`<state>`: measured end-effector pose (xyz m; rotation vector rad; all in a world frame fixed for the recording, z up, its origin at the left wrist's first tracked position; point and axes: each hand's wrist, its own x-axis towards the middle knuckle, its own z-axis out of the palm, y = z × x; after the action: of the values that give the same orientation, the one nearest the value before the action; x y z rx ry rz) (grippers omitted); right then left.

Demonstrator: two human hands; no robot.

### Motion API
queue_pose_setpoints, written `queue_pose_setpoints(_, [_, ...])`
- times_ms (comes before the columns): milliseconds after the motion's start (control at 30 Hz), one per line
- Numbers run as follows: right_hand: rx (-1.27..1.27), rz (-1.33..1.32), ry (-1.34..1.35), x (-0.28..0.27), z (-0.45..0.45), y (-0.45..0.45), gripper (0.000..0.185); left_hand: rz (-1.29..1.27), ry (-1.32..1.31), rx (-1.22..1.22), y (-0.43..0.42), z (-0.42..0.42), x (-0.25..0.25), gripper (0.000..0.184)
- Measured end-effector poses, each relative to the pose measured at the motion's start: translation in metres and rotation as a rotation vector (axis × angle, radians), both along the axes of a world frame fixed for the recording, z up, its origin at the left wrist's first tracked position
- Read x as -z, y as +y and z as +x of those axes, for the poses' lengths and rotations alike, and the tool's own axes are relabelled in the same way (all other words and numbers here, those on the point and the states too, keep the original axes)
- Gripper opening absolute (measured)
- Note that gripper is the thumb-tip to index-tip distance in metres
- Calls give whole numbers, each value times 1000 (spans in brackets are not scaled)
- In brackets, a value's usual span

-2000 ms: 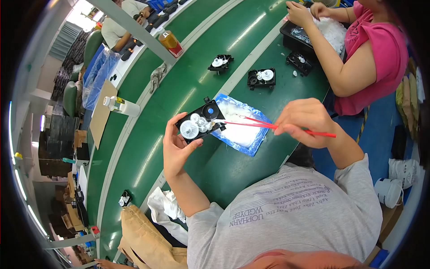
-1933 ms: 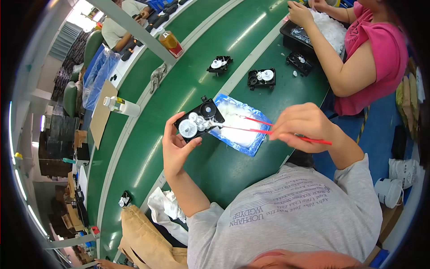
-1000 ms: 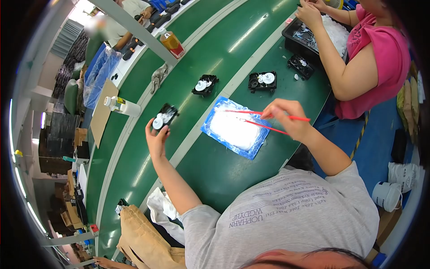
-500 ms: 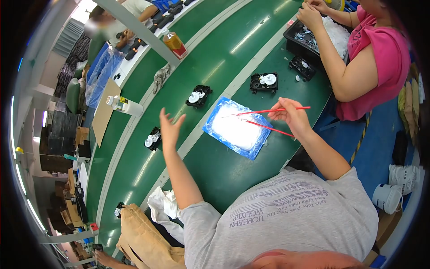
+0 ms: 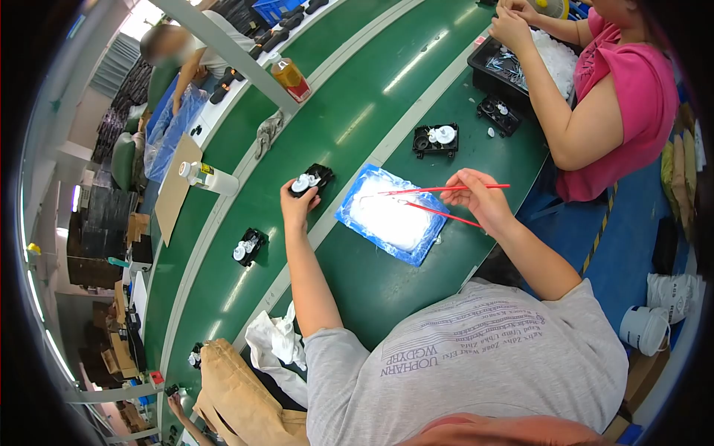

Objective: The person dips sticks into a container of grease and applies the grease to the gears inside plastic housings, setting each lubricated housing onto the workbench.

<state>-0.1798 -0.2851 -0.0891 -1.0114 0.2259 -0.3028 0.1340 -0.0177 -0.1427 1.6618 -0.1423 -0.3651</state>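
My left hand [image 5: 297, 208] grips the near edge of a black plastic housing with white gears [image 5: 318, 177] on the green belt. My right hand [image 5: 480, 201] is closed around a pair of thin red sticks [image 5: 446, 189], like chopsticks. Their tips come close together over a bright white, blue-edged rectangular tray or packet [image 5: 353, 212]; its glare hides what lies on it. A second geared housing [image 5: 436, 140] rests beyond the packet, and another geared housing [image 5: 250, 247] lies on the belt to the left.
At the right, a co-worker in a pink top [image 5: 625, 111] handles something above a black bin [image 5: 487, 70]. A white bottle [image 5: 208, 178], a drink bottle [image 5: 290, 78] and a grey rag [image 5: 269, 134] stand or lie across the belt. Brown cloth [image 5: 238, 394] hangs at lower left.
My left hand has gone from open and empty to gripping the geared housing, which is now tilted slightly. Housings on the belt have shifted a little toward lower left. My right hand barely moves.
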Motion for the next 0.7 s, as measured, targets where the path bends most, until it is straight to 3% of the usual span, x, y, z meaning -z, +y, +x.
queue_pose_setpoints(300, [-168,-187,-28,-7,-25,-3,16,-201,-113,36,25,-64,-90,62])
queue_pose_setpoints(500, [-189,-617,-205,-19,-36,-1,14,-194,-197,111,18,-91,-98,64])
queue_pose_setpoints(600, [-99,-269,-138,-8,-38,4,16,-143,-232,134,14,-99,-103,66])
queue_pose_setpoints(700, [-55,-43,-239,-9,-33,3,29,-119,-256,174,9,-108,-109,68])
